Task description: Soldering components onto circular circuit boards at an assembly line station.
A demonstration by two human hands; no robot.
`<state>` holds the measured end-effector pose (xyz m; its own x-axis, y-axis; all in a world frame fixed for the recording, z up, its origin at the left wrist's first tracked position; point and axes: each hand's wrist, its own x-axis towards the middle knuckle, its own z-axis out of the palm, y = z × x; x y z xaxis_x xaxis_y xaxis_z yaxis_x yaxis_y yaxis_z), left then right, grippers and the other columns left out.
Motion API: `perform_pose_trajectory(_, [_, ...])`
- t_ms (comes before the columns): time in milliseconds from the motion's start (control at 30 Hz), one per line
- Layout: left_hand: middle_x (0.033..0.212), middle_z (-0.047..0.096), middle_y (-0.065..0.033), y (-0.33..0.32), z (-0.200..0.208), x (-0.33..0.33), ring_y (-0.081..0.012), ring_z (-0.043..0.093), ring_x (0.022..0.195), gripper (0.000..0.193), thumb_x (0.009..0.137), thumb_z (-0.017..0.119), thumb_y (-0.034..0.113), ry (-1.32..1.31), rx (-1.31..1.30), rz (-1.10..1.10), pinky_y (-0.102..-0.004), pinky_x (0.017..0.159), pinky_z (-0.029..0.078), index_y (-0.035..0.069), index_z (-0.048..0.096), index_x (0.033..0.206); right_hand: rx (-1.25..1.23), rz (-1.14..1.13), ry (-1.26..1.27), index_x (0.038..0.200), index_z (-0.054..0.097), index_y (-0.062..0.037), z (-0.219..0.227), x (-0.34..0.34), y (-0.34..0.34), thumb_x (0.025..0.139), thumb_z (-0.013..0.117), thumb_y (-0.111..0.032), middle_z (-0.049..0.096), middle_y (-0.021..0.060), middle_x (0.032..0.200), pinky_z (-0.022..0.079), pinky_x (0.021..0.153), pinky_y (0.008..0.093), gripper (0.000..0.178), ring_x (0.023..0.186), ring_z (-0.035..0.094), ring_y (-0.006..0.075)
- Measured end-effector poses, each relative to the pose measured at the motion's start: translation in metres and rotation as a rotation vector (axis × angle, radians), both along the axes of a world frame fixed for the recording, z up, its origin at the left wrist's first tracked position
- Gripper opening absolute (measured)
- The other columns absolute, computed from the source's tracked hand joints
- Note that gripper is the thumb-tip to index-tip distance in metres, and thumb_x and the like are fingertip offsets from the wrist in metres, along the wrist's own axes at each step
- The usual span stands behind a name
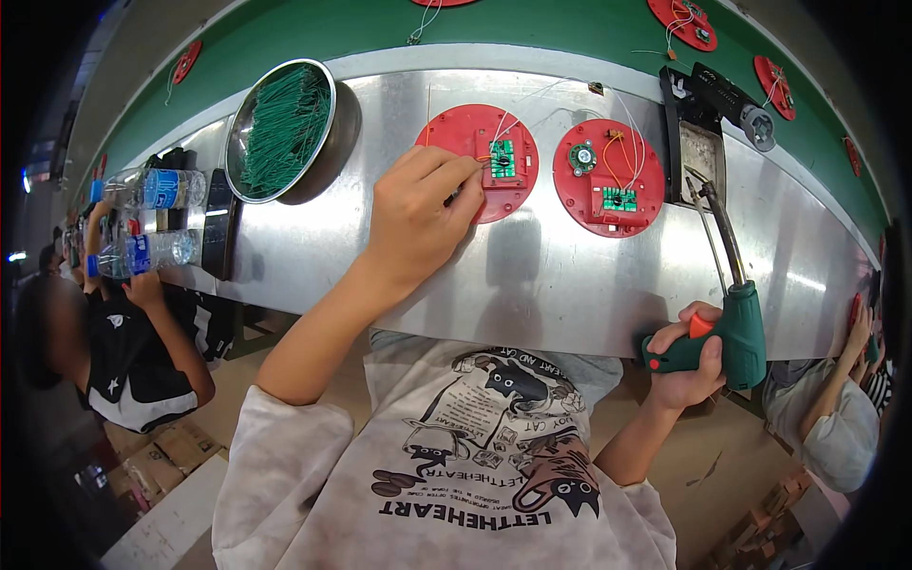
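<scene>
My left hand (423,214) is over a red round plate (518,197), its fingertips pinched at the left edge of a small green circuit board (503,160). Thin wires run into the pinch, and one thin straight strand stands up behind the hand; the fingers partly hide what they hold. My right hand (686,366) grips a green soldering gun (746,332) with an orange trigger, a finger by the trigger. The gun's tip points away from me, over a metal tray (703,157). Between the hands lies a second red round plate (570,204) with a board, a round silver part and loose wires.
A steel bowl (326,142) full of green wires stands at the left. Beyond it are a black box (219,223) and two water bottles (180,189). A black stand (736,100) is beside the tray. More red plates (684,21) rest on the green belt (560,28). People sit on both sides.
</scene>
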<state>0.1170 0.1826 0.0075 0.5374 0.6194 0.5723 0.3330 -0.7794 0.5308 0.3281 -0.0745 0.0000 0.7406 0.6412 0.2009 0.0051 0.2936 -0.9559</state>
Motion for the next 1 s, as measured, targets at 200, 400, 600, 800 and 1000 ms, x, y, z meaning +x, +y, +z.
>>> perform_pose_trajectory(200, [0.079,0.066,-0.0087,0.002,0.005,0.002,-0.0273,0.062,0.070,0.009,0.076,0.072,0.001,0.051,0.070,-0.021,-0.0372,0.063,0.051,0.002,0.071,0.085,0.071,0.049,0.046,0.118,0.048,0.0062,-0.004,0.006,-0.007,0.099,0.047,-0.030,0.053,0.0192,0.098,0.047,0.041,0.0318,0.041,0.051,0.057,0.0181])
perform_pose_trajectory(400, [0.083,0.066,-0.0087,0.014,0.018,0.004,-0.0275,0.062,0.078,0.012,0.074,0.075,0.003,0.126,0.087,-0.021,-0.0367,0.065,0.050,0.002,0.070,0.085,0.178,0.053,0.095,0.119,0.050,0.0017,-0.004,0.027,-0.020,0.100,0.044,-0.036,0.051,0.0163,0.104,0.045,0.046,0.0307,0.043,0.050,0.052,0.0172])
perform_pose_trajectory(600, [0.110,0.063,-0.0146,0.028,0.047,0.006,-0.0366,0.055,0.104,0.060,0.064,0.086,0.019,0.303,-0.035,-0.211,-0.0437,0.093,0.045,0.005,0.063,0.118,0.345,-0.100,0.099,0.116,0.049,-0.0006,-0.012,0.051,-0.031,0.101,0.043,-0.039,0.051,0.0140,0.103,0.045,0.046,0.0310,0.042,0.050,0.051,0.0169])
perform_pose_trajectory(800, [0.094,0.062,-0.0095,0.078,0.059,0.054,-0.0293,0.055,0.090,0.056,0.062,0.082,0.022,0.362,0.105,-0.321,-0.0405,0.085,0.042,0.009,0.065,0.114,0.434,-0.214,0.181,0.114,0.049,0.0004,-0.017,0.056,-0.024,0.103,0.040,-0.038,0.051,0.0141,0.100,0.045,0.043,0.0296,0.041,0.046,0.050,0.0154])
perform_pose_trajectory(1000, [0.119,0.064,-0.0139,0.155,0.056,0.224,-0.0352,0.053,0.116,0.050,0.079,0.071,0.030,0.303,0.477,-0.023,-0.0500,0.096,0.041,0.010,0.062,0.123,0.441,-0.309,0.200,0.113,0.048,0.0003,-0.014,0.057,-0.022,0.104,0.039,-0.037,0.052,0.0140,0.100,0.046,0.042,0.0277,0.040,0.046,0.050,0.0142])
